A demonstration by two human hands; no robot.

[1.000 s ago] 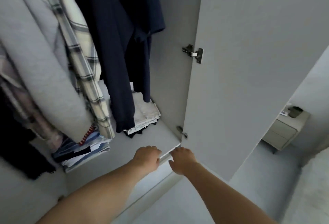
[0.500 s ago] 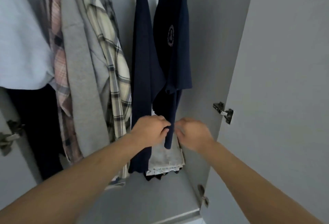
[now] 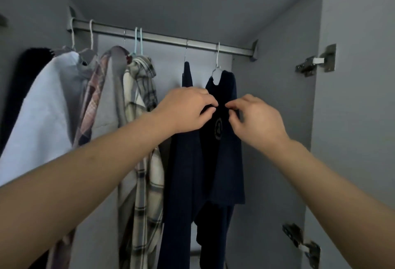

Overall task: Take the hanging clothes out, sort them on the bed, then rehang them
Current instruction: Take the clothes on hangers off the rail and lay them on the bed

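Clothes hang untouched on the wardrobe rail (image 3: 162, 38), none yet taken out, so the task is judged to be at its first step. A navy T-shirt (image 3: 224, 162) with a round chest emblem is seen on a white hanger (image 3: 217, 70) at the 3 o'clock end of the row, just beside a second navy garment (image 3: 181, 172); toward 9 o'clock a plaid shirt (image 3: 145, 140), a grey jacket (image 3: 111, 102), a pale blue top (image 3: 38, 115) and a dark fleece (image 3: 23, 70) are lined up. Both hands are raised at the centre of the view, in front of the T-shirt's chest. The left hand (image 3: 186, 108) is held with its fingers (image 3: 210, 106) curled, and the right hand (image 3: 254, 117) with its fingers (image 3: 234, 107) bent toward them; whether cloth is actually pinched by either cannot be told, and no fold is seen drawn up between them. An open door with hinges (image 3: 316, 61) is visible at 3 o'clock. The next move is judged to call for the hanger hook to be lifted off the rail, with the shirt supported so that it is not pulled from its hanger. Half a second ago the hands were lower, by the garments' hems; a second ago they were at the wardrobe floor's front edge, and the view has since been tilted up to the rail.
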